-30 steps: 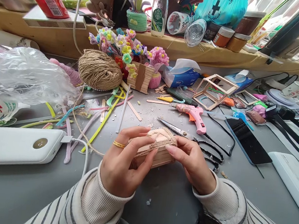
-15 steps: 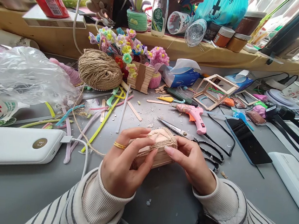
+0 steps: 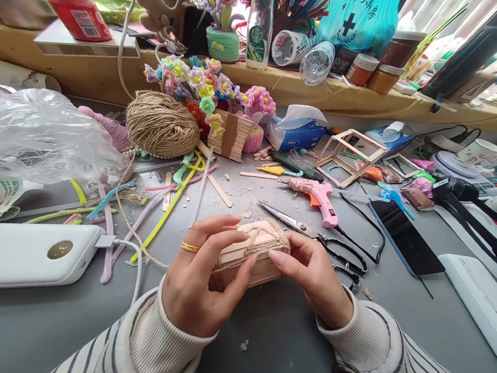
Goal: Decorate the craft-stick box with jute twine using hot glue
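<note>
A small box of wooden craft sticks (image 3: 262,274) is held just above the table between both hands, with strands of jute twine (image 3: 264,244) lying round its top edge. My left hand (image 3: 202,273), a gold ring on one finger, grips the box's left side, thumb against the front. My right hand (image 3: 314,272) pinches the twine and box at the right corner. From the left hand the twine trails back to a large jute ball (image 3: 162,124). Scissors (image 3: 291,219) lie just behind the box, their black handles beside the right hand. My fingers hide the box's ends.
Behind the scissors lies a pink glue gun (image 3: 318,196). A phone (image 3: 406,237) and a white device (image 3: 478,305) are to the right, a white power bank (image 3: 26,256) to the left. Pipe cleaners (image 3: 169,214), a wooden stick frame (image 3: 352,155) and a tissue pack (image 3: 298,130) sit farther back.
The left fingers have lifted a little off the top, so more of the box's wooden top shows. Both hands keep their hold, and the view has shifted slightly.
</note>
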Available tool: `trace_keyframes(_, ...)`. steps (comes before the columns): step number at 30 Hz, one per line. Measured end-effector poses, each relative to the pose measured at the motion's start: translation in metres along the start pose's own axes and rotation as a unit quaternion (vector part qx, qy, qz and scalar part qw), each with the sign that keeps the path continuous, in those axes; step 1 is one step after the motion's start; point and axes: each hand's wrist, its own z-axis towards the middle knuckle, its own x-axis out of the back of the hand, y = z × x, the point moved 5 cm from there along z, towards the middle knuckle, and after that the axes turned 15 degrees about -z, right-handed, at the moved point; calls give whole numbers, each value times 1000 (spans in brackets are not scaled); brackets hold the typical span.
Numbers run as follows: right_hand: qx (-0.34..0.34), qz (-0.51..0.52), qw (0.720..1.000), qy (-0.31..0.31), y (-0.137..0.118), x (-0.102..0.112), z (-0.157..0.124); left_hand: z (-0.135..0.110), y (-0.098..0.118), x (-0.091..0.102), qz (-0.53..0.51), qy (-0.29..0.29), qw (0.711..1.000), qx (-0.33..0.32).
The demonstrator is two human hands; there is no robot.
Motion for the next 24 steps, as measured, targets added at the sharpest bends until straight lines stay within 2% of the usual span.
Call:
trace_keyframes(4, -2, -7, 1000, 0, 0, -1, 0, -2, -3, -1, -7, -14, 1000, 17)
trace_keyframes(9, 5, -1, 1000, -3, 0, -1, -1, -5, -10, -3, -37, -4, 994, 100)
trace_keyframes(13, 5, 0, 1000, -5, 0, -1, -1, -8, -15, -4, -48, -3, 989, 137)
trace_keyframes(24, 25, -7, 1000, -14, -1, -1, -2, -9, -13, -5, -64, -8, 988, 144)
